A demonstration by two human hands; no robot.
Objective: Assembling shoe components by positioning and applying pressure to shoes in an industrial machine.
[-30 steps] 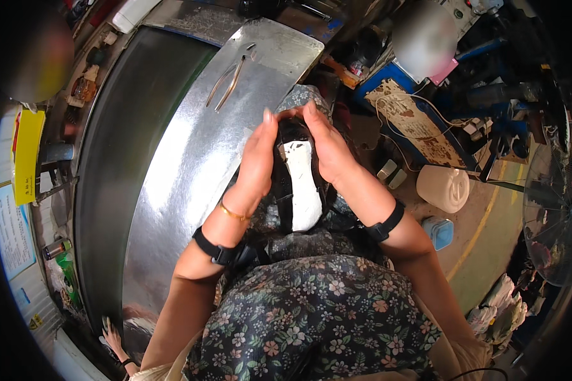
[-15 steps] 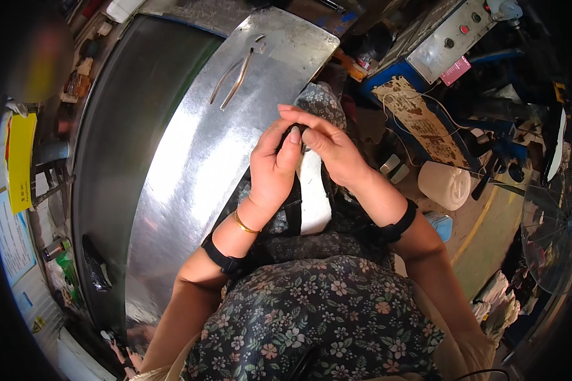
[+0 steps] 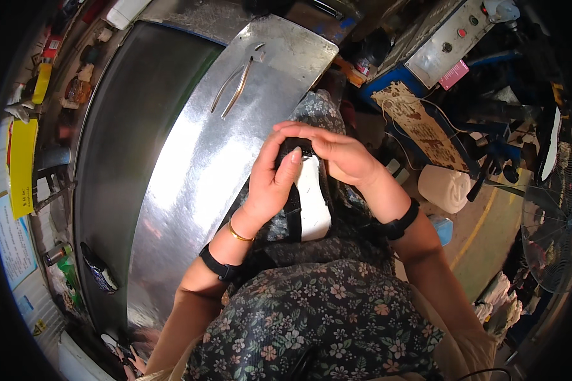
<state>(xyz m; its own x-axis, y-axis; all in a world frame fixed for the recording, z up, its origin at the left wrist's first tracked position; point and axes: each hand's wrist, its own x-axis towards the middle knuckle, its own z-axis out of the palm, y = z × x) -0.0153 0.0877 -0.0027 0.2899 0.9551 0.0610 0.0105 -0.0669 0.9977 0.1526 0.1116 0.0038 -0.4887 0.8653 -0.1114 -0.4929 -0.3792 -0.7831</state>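
Note:
On my lap lies a black shoe upper (image 3: 292, 216) with its white sole board (image 3: 313, 202) facing up, its narrow part toward my body hidden by nothing but its sides partly covered. Both hands curl around its far end. My left hand (image 3: 267, 181) is closed on the left edge, thumb pressed near the board's tip. Across the far end, my right hand (image 3: 346, 155) bends its fingers over the black material, thumb beside the left one. The fingertips overlap and hide part of that end. A pair of metal pincers (image 3: 240, 89) rests on the shiny metal table.
The metal table (image 3: 190, 146) curves along my left, beside a dark conveyor belt (image 3: 124, 146) carrying a dark shoe (image 3: 98, 268). To the right stand a machine with a button panel (image 3: 451, 47), a whitish plastic container (image 3: 443, 188) and a fan (image 3: 553, 235).
Both hands have shifted slightly toward me, and the right fingers now fold lower over the far end. More of the white board's tip shows. The dark shoe on the belt has moved slightly nearer.

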